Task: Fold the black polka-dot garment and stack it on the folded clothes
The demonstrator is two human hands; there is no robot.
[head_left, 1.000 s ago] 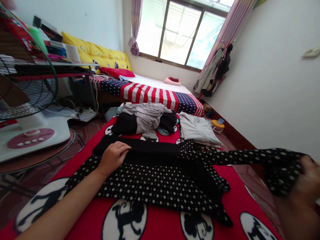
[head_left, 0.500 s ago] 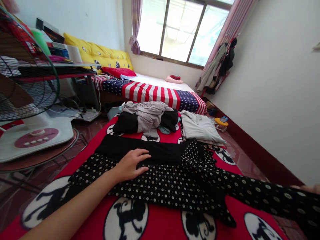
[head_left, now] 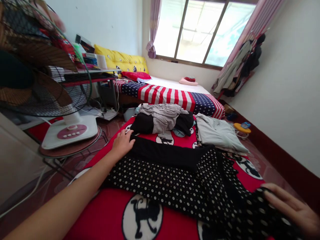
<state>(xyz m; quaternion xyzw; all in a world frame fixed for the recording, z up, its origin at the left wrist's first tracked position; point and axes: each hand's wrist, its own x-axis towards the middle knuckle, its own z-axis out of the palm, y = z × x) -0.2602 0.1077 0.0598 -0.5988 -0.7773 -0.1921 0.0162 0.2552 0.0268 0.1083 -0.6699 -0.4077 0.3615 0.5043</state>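
Standing at the far left, a fan [head_left: 45, 66] rests on its white base on a round stand. Right of it, the left hand [head_left: 123, 143] reaches forward on a straight arm, palm down, fingers loosely spread, touching the far left corner of the dotted dress [head_left: 175, 186]. That dress lies flat across the red blanket [head_left: 105, 213], its plain black band toward the far side. Beyond it sits a pile of clothes [head_left: 162, 121], with a folded grey shirt [head_left: 218, 135] just beside. Farther back is a bed [head_left: 175, 95] with a striped cover. At lower right, the right hand [head_left: 291, 208] lies flat, fingers spread wide, pressing the dress's right end. No writing is readable.
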